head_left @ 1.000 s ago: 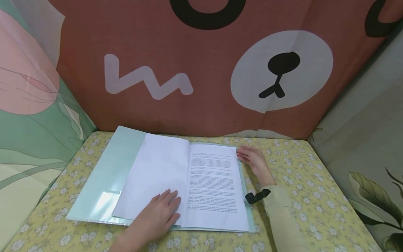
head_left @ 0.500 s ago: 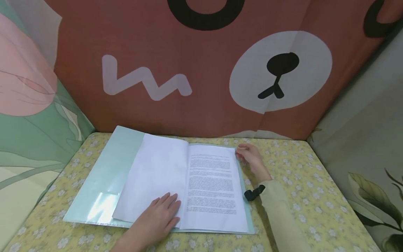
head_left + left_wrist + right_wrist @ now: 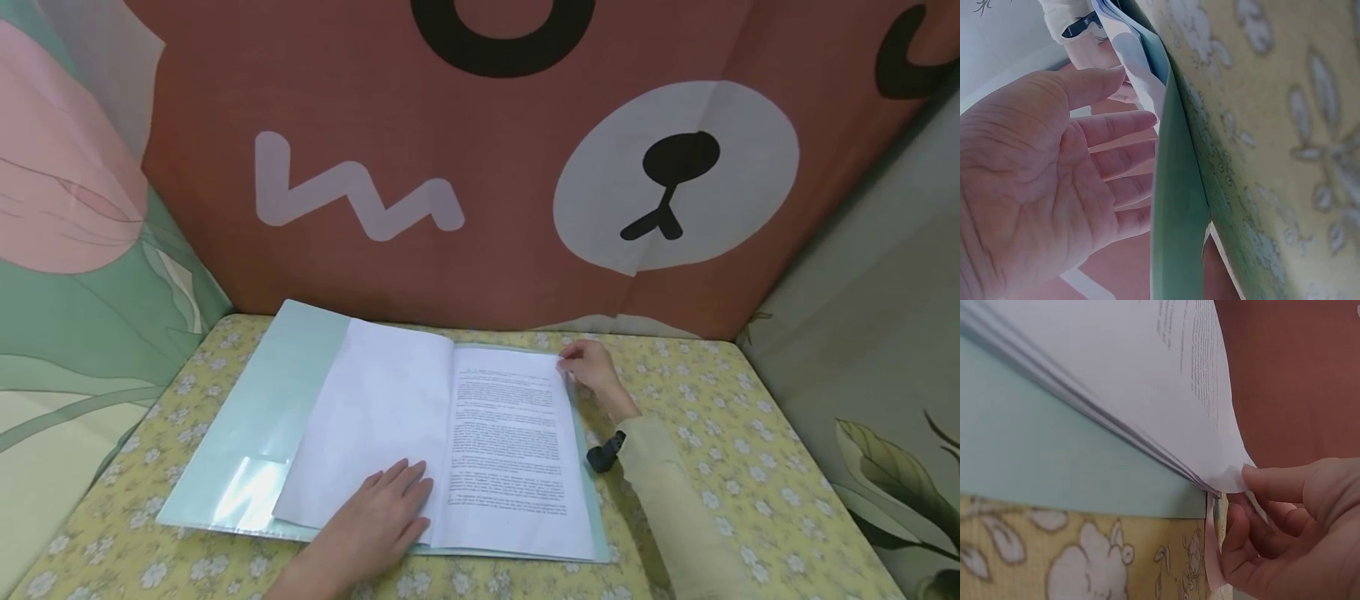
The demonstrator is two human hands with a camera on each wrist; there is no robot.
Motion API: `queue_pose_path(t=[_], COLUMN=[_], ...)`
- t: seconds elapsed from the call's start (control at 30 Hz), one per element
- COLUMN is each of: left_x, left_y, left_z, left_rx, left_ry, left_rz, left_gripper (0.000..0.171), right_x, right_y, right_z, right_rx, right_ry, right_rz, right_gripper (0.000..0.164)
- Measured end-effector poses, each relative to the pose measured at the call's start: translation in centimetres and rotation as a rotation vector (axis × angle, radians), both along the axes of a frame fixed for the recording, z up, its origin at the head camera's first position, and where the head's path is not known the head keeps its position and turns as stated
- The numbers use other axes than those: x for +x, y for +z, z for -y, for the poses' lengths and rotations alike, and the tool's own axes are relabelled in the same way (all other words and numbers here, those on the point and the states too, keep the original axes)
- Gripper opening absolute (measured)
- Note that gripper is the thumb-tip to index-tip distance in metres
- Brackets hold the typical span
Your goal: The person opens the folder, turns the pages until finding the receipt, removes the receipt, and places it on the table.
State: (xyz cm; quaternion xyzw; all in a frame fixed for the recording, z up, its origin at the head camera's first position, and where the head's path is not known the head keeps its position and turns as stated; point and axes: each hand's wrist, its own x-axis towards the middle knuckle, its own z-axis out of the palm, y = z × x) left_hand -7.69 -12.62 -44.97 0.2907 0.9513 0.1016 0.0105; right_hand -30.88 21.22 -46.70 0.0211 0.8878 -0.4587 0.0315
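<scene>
A pale green folder (image 3: 262, 408) lies spread out with a stack of white sheets in it. Its left page (image 3: 386, 392) is blank, and dense text covers the right page (image 3: 506, 450). My left hand (image 3: 381, 515) rests on the lower part of the blank page, fingers fairly straight. In the right wrist view, my right hand (image 3: 1300, 519) pinches the top right corner of the printed sheet (image 3: 1166, 394) between thumb and fingers. That corner bends slightly up from the sheets below.
A yellow floral cloth (image 3: 697, 467) covers the table beneath the folder. Behind it hangs a reddish-brown curtain (image 3: 510, 208) with a bear's face. Patterned fabric stands at both sides. A black strap piece (image 3: 606, 452) sits at the right sleeve cuff.
My right hand has moved slightly left from the page's edge onto its top right corner, and its fingers have closed on the sheet. The left hand stays in place.
</scene>
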Motion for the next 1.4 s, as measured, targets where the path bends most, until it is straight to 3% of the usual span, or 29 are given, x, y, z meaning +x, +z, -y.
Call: queue_pose_path(t=[0.53, 0.83, 0.97, 1.17, 1.4], left_x=[0.1, 0.2, 0.2, 0.1, 0.1], left_y=[0.0, 0.0, -0.1, -0.1, 0.1], left_z=[0.0, -0.1, -0.1, -0.1, -0.1], left_rx=[-0.003, -0.002, 0.002, -0.004, -0.017], left_ry=[0.016, 0.024, 0.024, 0.022, 0.022], left_rz=[0.017, 0.027, 0.036, 0.066, 0.066], left_gripper=[0.042, 0.044, 0.045, 0.048, 0.048], right_x=[0.0, 0.4, 0.7, 1.0, 0.9], right_y=[0.3, 1.2, 1.4, 1.8, 2.6], right_z=[0.1, 0.3, 0.2, -0.1, -0.1], right_rx=[-0.05, -0.134, -0.167, -0.285, -0.355], right_ry=[-0.055, -0.07, -0.055, 0.016, 0.037], right_rz=[0.05, 0.085, 0.114, 0.19, 0.233], right_gripper=[0.027, 0.036, 0.042, 0.035, 0.036])
